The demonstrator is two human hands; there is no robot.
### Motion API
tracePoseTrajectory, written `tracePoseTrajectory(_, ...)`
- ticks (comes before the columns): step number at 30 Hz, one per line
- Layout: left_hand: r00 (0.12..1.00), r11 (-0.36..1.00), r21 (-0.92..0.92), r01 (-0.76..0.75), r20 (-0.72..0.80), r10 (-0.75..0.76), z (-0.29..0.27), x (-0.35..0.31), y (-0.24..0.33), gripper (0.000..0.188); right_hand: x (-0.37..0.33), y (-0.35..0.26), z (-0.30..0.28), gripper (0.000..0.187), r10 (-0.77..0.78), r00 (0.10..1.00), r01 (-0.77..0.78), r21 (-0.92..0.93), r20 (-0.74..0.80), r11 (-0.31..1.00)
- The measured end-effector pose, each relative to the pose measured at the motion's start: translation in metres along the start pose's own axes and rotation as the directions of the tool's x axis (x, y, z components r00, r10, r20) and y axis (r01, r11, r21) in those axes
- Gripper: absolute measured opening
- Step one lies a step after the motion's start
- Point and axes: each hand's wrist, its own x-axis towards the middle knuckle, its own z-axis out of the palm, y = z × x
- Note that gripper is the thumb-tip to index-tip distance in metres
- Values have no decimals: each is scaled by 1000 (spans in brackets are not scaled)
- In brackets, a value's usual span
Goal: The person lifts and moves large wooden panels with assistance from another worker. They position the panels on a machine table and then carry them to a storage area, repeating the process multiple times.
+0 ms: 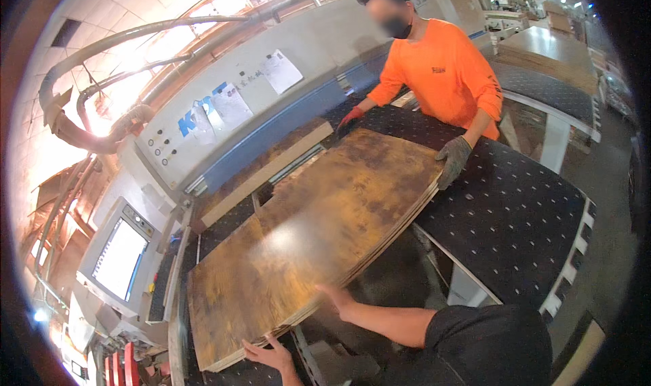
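Note:
A stack of wooden panels (325, 203) with a glossy, mottled brown-yellow top lies slanted in front of me. Against its near edge, toward the left corner, my left hand (272, 356) rests with its fingers spread. My right hand (337, 300) touches the same edge farther to the right; its fingers are blurred and partly hidden by the stack. Across from me, a co-worker in an orange shirt (441, 74) has a grey-gloved hand (453, 161) on the far right corner. Their other hand, in a red glove (351, 117), is near the far edge.
Black dotted support tables (508, 209) extend to the right. A large pale machine (264, 94) with a blue strip stands behind the panels. At the left is a control screen (122, 258). Another panel stack (549, 50) sits at the back right. Red uprights (122, 365) stand lower left.

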Motion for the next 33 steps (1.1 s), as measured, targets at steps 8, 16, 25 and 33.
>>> tracePoseTrajectory(8, 989, 953, 283, -104, 130, 69, -234, 20, -141, 67, -272, 33, -87, 49, 193, 962, -179, 85, -191, 980)
tracePoseTrajectory(16, 601, 903, 266, 337, 677, -424, -397, -57, -297, 86, -497, 84, -160, 40, 113, 990, -100, 145, -83, 984)
tracePoseTrajectory(25, 375, 577, -157, 801, 884, -280, -518, -191, -313, 65, -682, 129, -195, 61, -51, 975, 50, -12, -216, 999)
tracePoseTrajectory(33, 112, 317, -40, 948, 971, -211, -590, -226, -279, 72, -747, 163, -193, 71, -203, 927, 216, 6, -315, 976)
